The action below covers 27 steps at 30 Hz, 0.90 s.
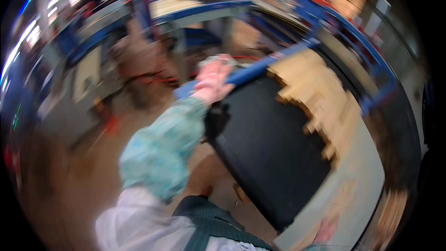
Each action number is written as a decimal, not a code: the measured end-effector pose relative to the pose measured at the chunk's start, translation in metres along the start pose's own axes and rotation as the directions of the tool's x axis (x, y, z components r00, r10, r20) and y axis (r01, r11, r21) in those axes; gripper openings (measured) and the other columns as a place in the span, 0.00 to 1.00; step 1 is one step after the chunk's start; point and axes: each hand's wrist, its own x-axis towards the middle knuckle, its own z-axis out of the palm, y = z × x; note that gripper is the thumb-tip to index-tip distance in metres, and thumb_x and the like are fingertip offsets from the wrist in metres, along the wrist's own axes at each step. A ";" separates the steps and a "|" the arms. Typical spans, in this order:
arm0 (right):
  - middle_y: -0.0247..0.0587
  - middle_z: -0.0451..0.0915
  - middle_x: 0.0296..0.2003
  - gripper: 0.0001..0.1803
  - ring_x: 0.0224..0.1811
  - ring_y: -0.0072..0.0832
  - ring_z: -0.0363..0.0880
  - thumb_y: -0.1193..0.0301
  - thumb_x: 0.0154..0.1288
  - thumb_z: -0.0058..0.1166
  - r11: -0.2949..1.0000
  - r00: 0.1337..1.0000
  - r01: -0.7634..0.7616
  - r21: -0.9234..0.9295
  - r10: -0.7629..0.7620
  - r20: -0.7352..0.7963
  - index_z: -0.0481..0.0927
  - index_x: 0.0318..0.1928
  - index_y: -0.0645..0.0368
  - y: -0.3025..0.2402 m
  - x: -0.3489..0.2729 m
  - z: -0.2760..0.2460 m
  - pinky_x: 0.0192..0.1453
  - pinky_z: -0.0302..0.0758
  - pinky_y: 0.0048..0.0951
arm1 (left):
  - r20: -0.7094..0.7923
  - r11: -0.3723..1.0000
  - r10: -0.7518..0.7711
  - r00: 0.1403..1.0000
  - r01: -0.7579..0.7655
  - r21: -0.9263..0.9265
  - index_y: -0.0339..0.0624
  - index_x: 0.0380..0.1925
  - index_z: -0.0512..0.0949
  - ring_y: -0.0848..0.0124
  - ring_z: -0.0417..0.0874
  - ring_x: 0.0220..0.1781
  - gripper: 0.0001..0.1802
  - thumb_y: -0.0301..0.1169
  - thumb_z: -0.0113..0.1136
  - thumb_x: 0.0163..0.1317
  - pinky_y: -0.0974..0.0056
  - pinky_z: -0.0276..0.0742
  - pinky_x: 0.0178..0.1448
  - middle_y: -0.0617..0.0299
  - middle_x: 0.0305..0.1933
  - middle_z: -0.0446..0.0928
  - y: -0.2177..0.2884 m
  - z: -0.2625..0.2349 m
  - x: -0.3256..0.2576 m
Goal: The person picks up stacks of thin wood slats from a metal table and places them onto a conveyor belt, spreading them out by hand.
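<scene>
1. Best handled with a firm hold on the blue rail (260, 67) at the far edge of the black belt (269, 153), body steady, since everything is blurred by motion.
2. Left hand (213, 82) stretched forward on a patterned sleeve (162, 151), fingers curled over the rail; whether fully clenched, cannot tell.
3. Right hand (326, 231) low, at the near right corner of the belt, blurred; grip unclear.
4. Pale wooden pieces (320, 97) stacked along the right side of the belt.

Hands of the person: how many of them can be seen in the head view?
2. The left hand rests on the blue metal rail at the top edge of the black flat panel. The right hand shows blurred at the bottom edge, partly cut off.
</scene>
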 end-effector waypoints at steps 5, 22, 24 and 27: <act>0.56 0.70 0.57 0.39 0.58 0.50 0.70 0.60 0.57 0.58 0.961 0.998 -0.029 -0.275 0.011 -0.067 0.62 0.67 0.57 -0.135 -0.033 -0.067 0.62 0.68 0.42 | 0.022 0.920 0.326 0.945 -0.312 -0.236 0.48 0.62 0.68 0.46 0.59 0.71 0.37 0.43 0.65 0.51 0.46 0.52 0.74 0.47 0.68 0.62 0.039 -0.042 -0.019; 0.55 0.67 0.59 0.50 0.63 0.48 0.68 0.44 0.54 0.56 0.841 0.934 -0.115 -0.529 0.273 0.231 0.49 0.71 0.51 -0.114 0.008 -0.155 0.62 0.70 0.43 | 0.130 0.656 0.578 0.806 -0.364 -0.662 0.49 0.56 0.73 0.49 0.66 0.67 0.32 0.39 0.68 0.49 0.47 0.68 0.66 0.52 0.63 0.68 0.304 -0.136 -0.241; 0.56 0.65 0.61 0.51 0.63 0.49 0.67 0.43 0.54 0.57 0.833 0.935 -0.111 -0.542 0.273 0.227 0.50 0.71 0.50 -0.087 -0.020 -0.153 0.62 0.70 0.44 | 0.201 0.669 0.560 0.804 -0.296 -0.682 0.48 0.56 0.74 0.50 0.67 0.67 0.30 0.38 0.67 0.51 0.51 0.73 0.63 0.53 0.62 0.70 0.318 -0.152 -0.292; 0.54 0.65 0.60 0.51 0.63 0.47 0.67 0.43 0.53 0.58 0.844 0.962 -0.107 -0.526 0.222 0.159 0.50 0.71 0.51 -0.051 -0.044 -0.123 0.62 0.70 0.44 | 0.074 0.570 0.573 0.816 -0.333 -0.751 0.48 0.56 0.74 0.51 0.69 0.65 0.30 0.38 0.67 0.50 0.52 0.74 0.61 0.54 0.61 0.71 0.326 -0.142 -0.341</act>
